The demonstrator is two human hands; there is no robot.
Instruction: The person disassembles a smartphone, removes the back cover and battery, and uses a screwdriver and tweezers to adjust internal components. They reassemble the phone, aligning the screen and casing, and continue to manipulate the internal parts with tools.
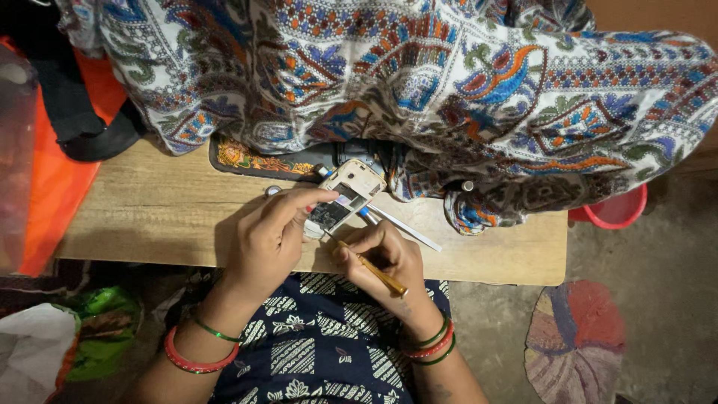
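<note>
Steadying an opened phone (345,196) on the wooden table (149,217), the left hand (269,239) pinches its edge with fingers curled; right hand (385,258) grips a yellow-handled screwdriver (372,269), tip at the phone's lower end; patterned cloth (449,82) heaped just behind.

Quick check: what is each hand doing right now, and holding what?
Left hand: closed, holding the opened phone on the wooden board.
Right hand: closed, grip on a yellow-handled screwdriver, tip at the phone.
</note>
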